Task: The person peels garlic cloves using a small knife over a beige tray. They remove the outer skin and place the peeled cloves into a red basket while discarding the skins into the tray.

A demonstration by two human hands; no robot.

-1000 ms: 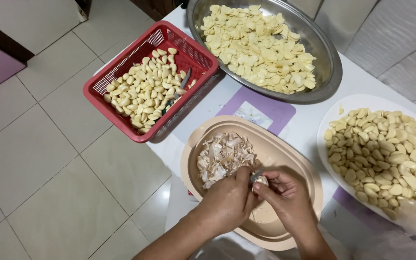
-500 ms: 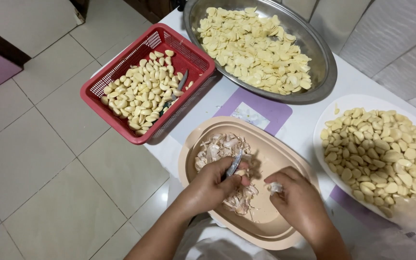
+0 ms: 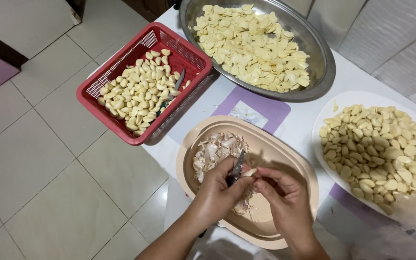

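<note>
While the left hand [image 3: 217,185] grips a small knife [image 3: 237,168] and the right hand [image 3: 285,192] pinches a garlic clove [image 3: 250,172] in its fingers over the beige tray [image 3: 290,159] at lower centre, the clove seems light, firm and slippery, best held by its sides.

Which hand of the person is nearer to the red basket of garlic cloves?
The left hand is nearer: it holds a small knife over the beige tray, below and right of the red basket. The right hand is farther right, pinching a garlic clove.
</note>
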